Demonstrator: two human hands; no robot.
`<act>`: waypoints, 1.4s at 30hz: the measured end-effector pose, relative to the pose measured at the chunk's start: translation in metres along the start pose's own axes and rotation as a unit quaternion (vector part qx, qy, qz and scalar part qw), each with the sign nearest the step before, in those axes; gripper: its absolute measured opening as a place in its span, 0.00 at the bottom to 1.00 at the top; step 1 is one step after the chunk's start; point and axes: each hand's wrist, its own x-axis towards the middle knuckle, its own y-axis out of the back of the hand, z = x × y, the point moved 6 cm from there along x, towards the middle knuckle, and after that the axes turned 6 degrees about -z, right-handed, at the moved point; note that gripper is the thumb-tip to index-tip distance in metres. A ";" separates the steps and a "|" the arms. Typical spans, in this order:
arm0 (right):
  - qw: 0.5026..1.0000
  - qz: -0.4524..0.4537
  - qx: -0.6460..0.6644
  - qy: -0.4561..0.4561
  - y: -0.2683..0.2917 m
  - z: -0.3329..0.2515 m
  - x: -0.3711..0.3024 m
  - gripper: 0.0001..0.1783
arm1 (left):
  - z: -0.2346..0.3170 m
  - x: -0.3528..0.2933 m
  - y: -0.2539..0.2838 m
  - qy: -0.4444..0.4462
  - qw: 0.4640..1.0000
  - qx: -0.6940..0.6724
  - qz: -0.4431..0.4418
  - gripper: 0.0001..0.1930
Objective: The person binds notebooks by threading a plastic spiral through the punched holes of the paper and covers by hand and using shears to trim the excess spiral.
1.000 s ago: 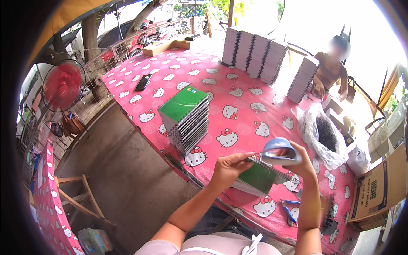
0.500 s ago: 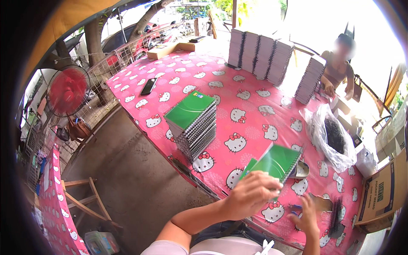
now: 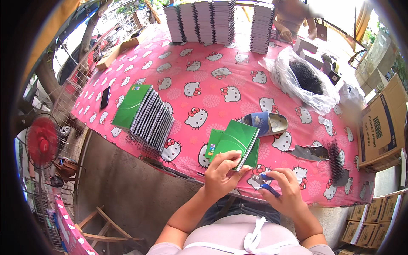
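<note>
A green spiral notebook (image 3: 234,138) lies aslant on other green covers near the table's front edge. My left hand (image 3: 223,172) is closed on its lower end, thumb by the wire coil. Beside that coil, my right hand (image 3: 290,192) grips a pair of blue-handled pliers (image 3: 270,190), the jaws pointing toward the notebook's lower corner. Whether the jaws touch the wire, I cannot tell. To the left stands a tall stack of green spiral notebooks (image 3: 151,121), coils facing right. Just beyond the notebook lies a blue and beige slipper-shaped object (image 3: 265,123).
Black spiral coils (image 3: 335,163) lie at the right, near a cardboard box (image 3: 382,123). A clear plastic bag (image 3: 289,83) holds more dark coils. Tall notebook stacks (image 3: 199,21) line the far edge. Another person's hand (image 3: 285,34) is behind them. A phone (image 3: 105,97) lies far left.
The notebook has come down onto the green covers, and my left hand now holds its lower end. My right hand has taken up the pliers and moved in beside the coil. The view has shifted.
</note>
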 end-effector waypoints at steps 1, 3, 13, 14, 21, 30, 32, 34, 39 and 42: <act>1.000 0.000 -0.012 0.011 0.002 -0.005 0.004 0.25 | 0.005 0.004 0.000 0.007 1.000 0.005 0.011 0.12; 0.999 0.002 -0.027 0.020 0.001 -0.010 0.010 0.26 | 0.005 0.001 0.000 0.009 1.000 0.010 0.014 0.13; 0.999 -0.034 -0.025 -0.004 -0.008 -0.011 0.016 0.23 | 0.001 -0.008 -0.007 -0.037 0.999 0.011 -0.004 0.13; 0.974 -0.112 0.168 -0.100 -0.021 0.014 0.015 0.21 | 0.000 -0.008 -0.006 -0.036 0.999 0.001 -0.007 0.12; 0.844 -0.190 0.454 -0.212 -0.052 0.036 0.004 0.18 | 0.004 -0.005 0.011 -0.095 0.993 0.050 -0.054 0.11; 0.982 0.005 -0.151 -0.114 -0.020 0.100 -0.031 0.24 | -0.055 0.072 0.260 0.080 0.889 -0.118 0.436 0.13; 0.994 0.035 -0.057 -0.088 -0.019 0.077 -0.007 0.24 | -0.101 0.053 0.292 0.169 0.896 -0.051 0.408 0.16; 0.997 0.043 0.001 -0.070 -0.017 0.069 0.020 0.24 | -0.114 0.047 0.297 0.206 0.883 0.070 0.416 0.18; 0.991 0.061 0.113 -0.034 -0.023 0.066 0.089 0.23 | -0.131 0.040 0.300 0.130 0.861 0.053 0.489 0.13; 0.989 -0.057 0.084 -0.111 -0.044 0.072 0.103 0.22 | -0.133 0.045 0.289 0.119 0.869 -0.032 0.479 0.10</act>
